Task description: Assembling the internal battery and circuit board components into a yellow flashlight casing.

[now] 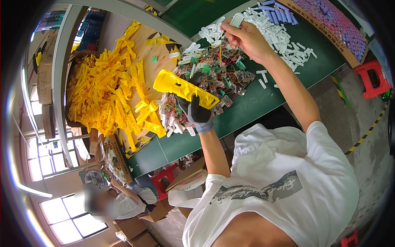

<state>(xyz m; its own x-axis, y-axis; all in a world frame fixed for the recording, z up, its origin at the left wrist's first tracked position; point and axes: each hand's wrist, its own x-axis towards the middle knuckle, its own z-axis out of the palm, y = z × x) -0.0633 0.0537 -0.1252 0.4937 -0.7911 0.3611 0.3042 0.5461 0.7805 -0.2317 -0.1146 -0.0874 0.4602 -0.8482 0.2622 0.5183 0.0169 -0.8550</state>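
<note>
White shirt, gloved left hand gripping yellow casing, right hand pinching white part

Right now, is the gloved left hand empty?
No, the left hand in a dark glove grips a yellow plastic flashlight shell above the pile of wired circuit boards.

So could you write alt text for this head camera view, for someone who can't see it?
Seen from above, a person at a green table holds a yellow plastic shell in a gloved left hand and lifts a small white part with the bare right hand. Between the hands lies a heap of wired circuit boards; yellow shells pile up on the left, white parts on the right.
</note>
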